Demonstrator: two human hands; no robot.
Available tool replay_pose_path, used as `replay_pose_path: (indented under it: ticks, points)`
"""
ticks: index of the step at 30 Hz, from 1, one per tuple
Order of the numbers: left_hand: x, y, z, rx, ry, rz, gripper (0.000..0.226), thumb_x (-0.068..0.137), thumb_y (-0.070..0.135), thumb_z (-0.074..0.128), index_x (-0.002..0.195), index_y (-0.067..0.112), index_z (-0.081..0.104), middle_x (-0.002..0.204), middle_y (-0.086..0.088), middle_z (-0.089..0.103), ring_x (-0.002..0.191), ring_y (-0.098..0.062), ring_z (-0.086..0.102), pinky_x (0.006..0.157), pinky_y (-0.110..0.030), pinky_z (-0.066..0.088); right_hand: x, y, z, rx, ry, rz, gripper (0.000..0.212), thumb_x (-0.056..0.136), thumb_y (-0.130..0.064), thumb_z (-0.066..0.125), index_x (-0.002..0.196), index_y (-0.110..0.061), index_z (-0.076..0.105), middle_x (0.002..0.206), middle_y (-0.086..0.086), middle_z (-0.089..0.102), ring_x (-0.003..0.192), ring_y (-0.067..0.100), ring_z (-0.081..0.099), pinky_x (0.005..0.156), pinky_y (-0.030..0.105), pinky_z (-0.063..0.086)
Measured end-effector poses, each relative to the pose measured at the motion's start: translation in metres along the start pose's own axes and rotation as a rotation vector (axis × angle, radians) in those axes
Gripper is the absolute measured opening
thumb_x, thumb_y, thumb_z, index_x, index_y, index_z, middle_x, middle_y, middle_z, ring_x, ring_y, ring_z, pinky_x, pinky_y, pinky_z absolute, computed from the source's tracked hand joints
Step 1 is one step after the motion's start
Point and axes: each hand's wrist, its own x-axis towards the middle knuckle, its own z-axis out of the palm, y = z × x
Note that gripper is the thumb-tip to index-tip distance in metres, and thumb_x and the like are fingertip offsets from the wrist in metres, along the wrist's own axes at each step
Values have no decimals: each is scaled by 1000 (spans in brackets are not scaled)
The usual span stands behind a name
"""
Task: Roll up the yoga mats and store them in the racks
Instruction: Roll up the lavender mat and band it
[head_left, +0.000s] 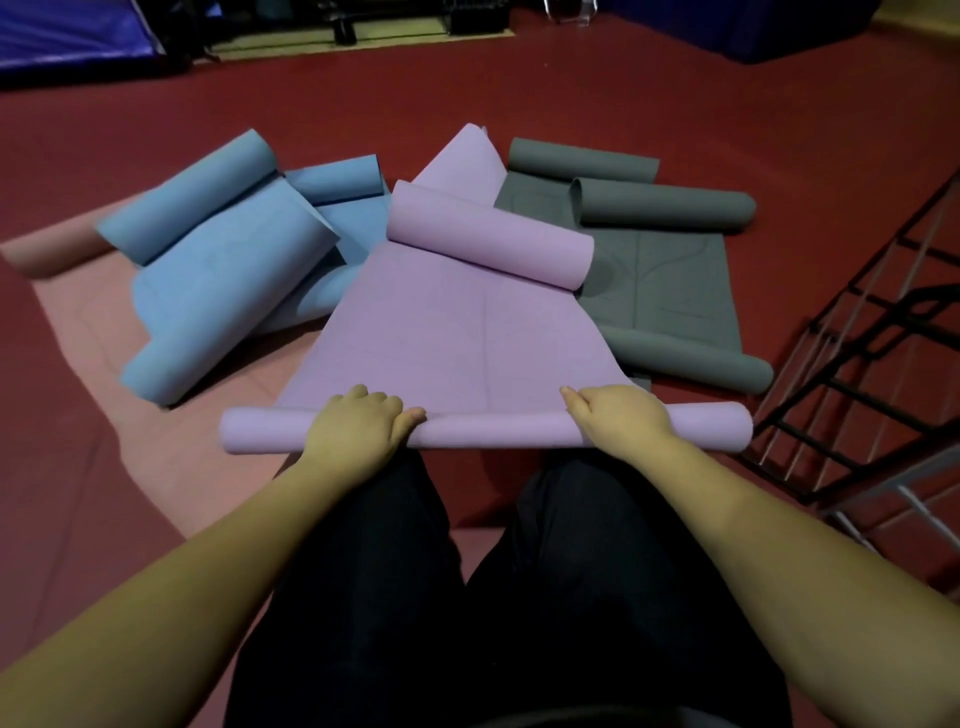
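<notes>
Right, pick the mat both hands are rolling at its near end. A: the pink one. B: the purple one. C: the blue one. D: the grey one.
B: the left hand and the right hand both grip the rolled near end of the purple mat, which lies between the blue mat and the grey mat.

Open red floor (363, 104) across upper frame. Blue mats (218, 249) crowd centre left, grey mats (665, 249) centre right, purple mat (457, 332) between. Black rack (857, 374) blocks right edge.
</notes>
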Motion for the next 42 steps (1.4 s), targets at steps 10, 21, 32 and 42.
replay_pose_path:
  ticks: [10, 21, 32, 42]
  points:
    - [30, 7, -55, -72, -279, -228, 64, 106, 46, 17, 109, 9, 70, 120, -13, 66, 112, -33, 59, 95, -37, 42, 4, 6, -40, 97, -309, 9, 66, 105, -52, 22, 132, -4, 58, 143, 17, 51, 129, 31, 48, 100, 33, 36]
    - [14, 12, -34, -200, -339, -281, 42, 107, 39, 25, 129, 23, 57, 130, -11, 54, 120, -31, 46, 97, -38, 36, 2, 11, -15, 162, -417, -30, 47, 102, -52, 35, 122, -20, 63, 137, 5, 57, 124, 25, 51, 101, 33, 37]
    - [33, -1, -28, -303, -400, -322, 38, 101, 42, 37, 106, 21, 69, 118, -9, 65, 106, -30, 56, 87, -34, 45, 20, 10, -13, 182, -346, -9, 44, 97, -55, 46, 87, -18, 66, 100, 3, 65, 94, 24, 55, 76, 30, 36]
    - [46, -7, -26, -372, -451, -358, 36, 95, 41, 50, 84, 13, 71, 98, -8, 65, 94, -29, 57, 80, -32, 45, 15, 4, -16, 121, -111, -41, 50, 97, -59, 43, 79, -19, 68, 81, -1, 65, 84, 25, 56, 67, 32, 39]
